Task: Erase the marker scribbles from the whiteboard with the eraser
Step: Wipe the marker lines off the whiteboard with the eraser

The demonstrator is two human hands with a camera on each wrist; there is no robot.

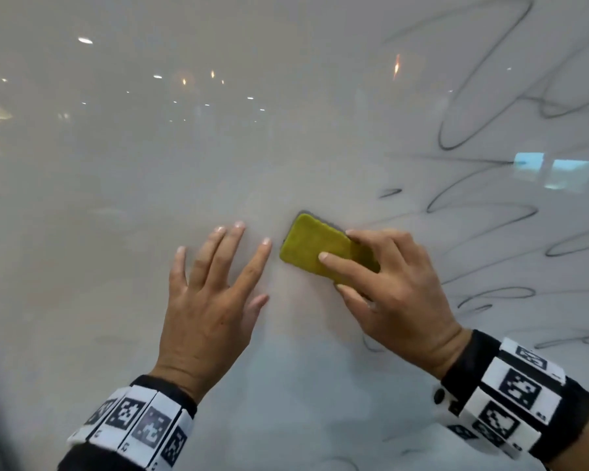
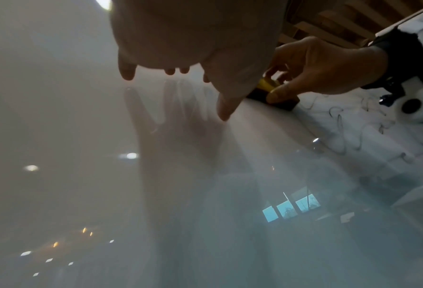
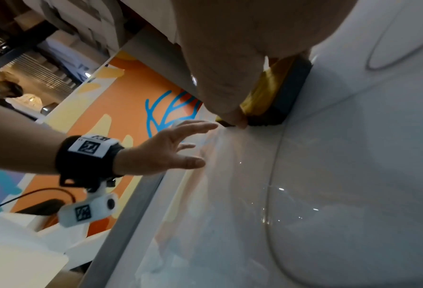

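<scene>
Head view: my right hand (image 1: 393, 283) pinches the eraser (image 1: 315, 248) by its long edges, forefinger on its yellow back. My left hand (image 1: 211, 294) lies spread, fingers straight, on the whiteboard (image 1: 150, 198), just left of it. Scribbles (image 1: 483, 212) fill the right side. Only the wrist views show the eraser's dark felt (image 3: 288, 93) flat against the board. Long axis runs far-left to near-right.

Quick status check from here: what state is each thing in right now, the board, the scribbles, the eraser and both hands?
whiteboard: left part wiped clean, right part still marked.
marker scribbles: unerased loops right of the eraser.
eraser: yellow back up, dark pad flat against the board.
right hand: grips the eraser by its edges, index finger on top.
left hand: fingers spread, holding nothing, over the clean area.
</scene>
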